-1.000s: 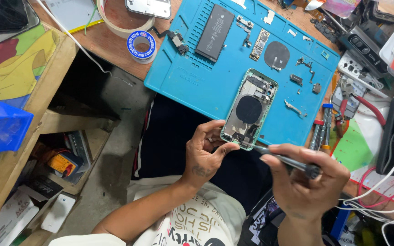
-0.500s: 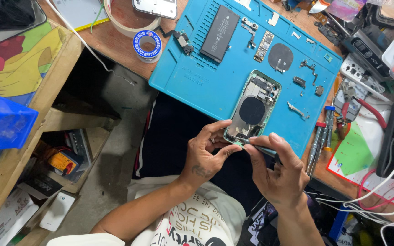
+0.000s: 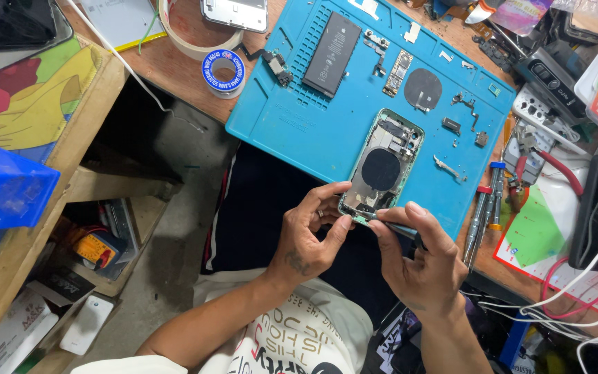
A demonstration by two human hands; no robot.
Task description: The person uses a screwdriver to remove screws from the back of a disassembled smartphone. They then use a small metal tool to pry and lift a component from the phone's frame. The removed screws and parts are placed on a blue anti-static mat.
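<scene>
Head view: left hand pinches near end of open phone housing on blue mat; right hand grips screwdriver, tip at housing's near edge. Advice: brace housing flat, tip square, light pressure.

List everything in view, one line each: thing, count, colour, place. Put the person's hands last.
opened phone housing: one, green frame with a black round coil, near edge of the mat
repair mat: one, blue, on the wooden bench
battery: one, black, upper part of the mat
round coil pad: one, black, mat's upper right
small loose parts: several, metal, scattered on the mat
tape roll: one, blue and white, left of the mat
screwdrivers: at least two, red and blue caps, right of the mat
bin: one, blue, far left
left hand: holds the housing's near edge
right hand: grips a thin dark tool, tip at the housing's near end
</scene>
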